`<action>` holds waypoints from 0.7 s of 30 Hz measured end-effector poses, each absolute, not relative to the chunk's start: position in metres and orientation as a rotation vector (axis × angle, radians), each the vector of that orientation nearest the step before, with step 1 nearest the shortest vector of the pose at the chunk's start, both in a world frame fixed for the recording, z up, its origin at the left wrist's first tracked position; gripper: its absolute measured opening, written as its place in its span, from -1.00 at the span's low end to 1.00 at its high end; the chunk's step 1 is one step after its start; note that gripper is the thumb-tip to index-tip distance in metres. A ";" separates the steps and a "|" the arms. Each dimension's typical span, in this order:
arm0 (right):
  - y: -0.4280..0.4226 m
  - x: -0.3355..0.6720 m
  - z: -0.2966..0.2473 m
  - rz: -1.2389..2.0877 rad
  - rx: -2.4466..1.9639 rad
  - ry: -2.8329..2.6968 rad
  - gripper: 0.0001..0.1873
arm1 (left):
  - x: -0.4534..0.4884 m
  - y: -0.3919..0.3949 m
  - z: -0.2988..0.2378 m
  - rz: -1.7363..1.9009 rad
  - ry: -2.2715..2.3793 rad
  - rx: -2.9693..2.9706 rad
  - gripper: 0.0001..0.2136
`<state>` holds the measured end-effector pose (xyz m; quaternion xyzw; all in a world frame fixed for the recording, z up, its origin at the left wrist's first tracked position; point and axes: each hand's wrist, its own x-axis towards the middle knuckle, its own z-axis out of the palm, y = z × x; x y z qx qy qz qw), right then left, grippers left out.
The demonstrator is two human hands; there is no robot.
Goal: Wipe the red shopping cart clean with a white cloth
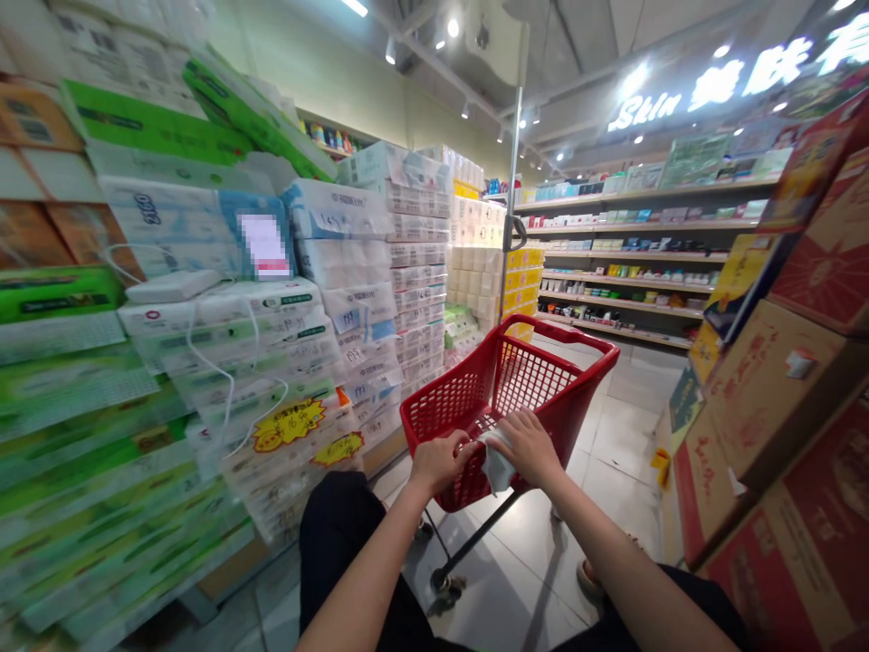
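A red plastic shopping cart with a lattice basket stands in front of me, its near side toward my knees. My left hand is closed around the near rim of the basket. Just right of it, my right hand presses a pale cloth against the same rim, fingers bent over it. The cloth hangs down outside the basket, and its part under the fingers is hidden. A metal leg and casters show below the basket.
Stacked tissue packs rise on the left, with a white power bank, cable and lit phone on them. Cardboard cartons line the right. A metal pole and product shelves stand beyond the cart.
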<state>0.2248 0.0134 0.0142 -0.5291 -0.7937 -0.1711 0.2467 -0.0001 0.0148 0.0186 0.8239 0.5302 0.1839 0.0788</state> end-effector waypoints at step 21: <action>-0.003 0.197 -0.015 -0.455 -1.468 -2.040 -0.53 | 0.005 0.020 0.016 0.530 1.694 2.414 -0.43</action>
